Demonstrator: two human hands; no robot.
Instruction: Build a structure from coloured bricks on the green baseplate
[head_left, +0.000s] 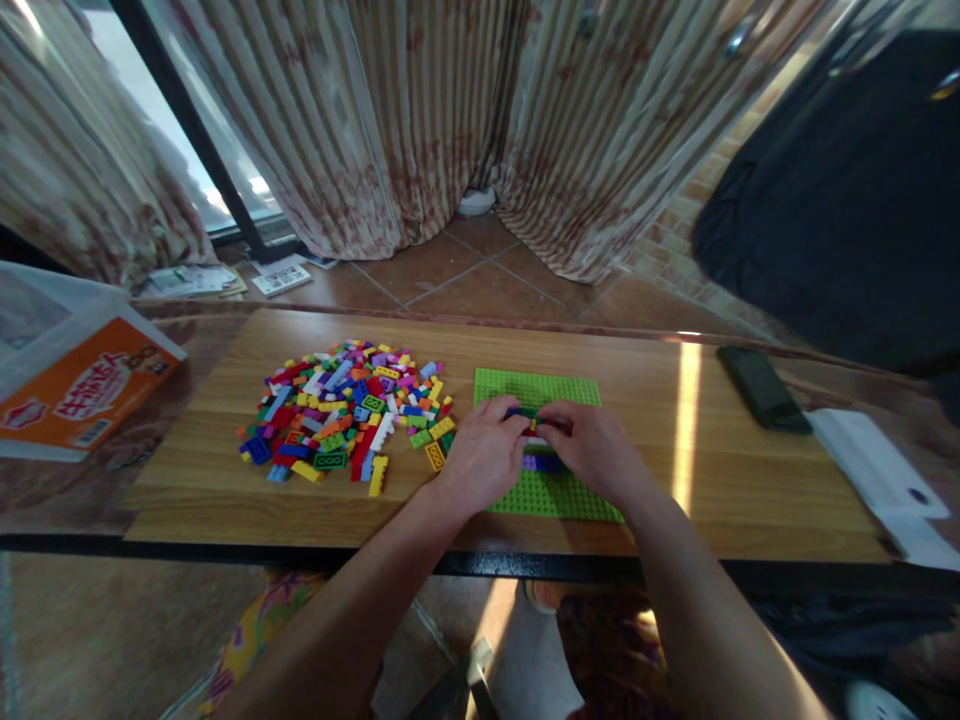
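Observation:
A bright green studded baseplate (536,503) lies on the wooden board, with both my hands over its middle. My left hand (487,452) is closed, its fingertips pinching small toy bricks (525,412) that look dark blue and green. From the other side my right hand (589,443) grips the same bricks, thumb and fingers pressed together. Fingers hide much of them, so I cannot tell whether they touch the plate. Just below, between the hands, a purple and dark blue row of bricks (541,463) sits on the studs, partly covered.
Left of the plate spreads a large pile of mixed toy bricks (337,405). A clear bin with an orange label (90,385) stands at the far left. On the right are a dark phone-like object (763,388) and a white box (877,465). Striped curtains (435,120) hang behind.

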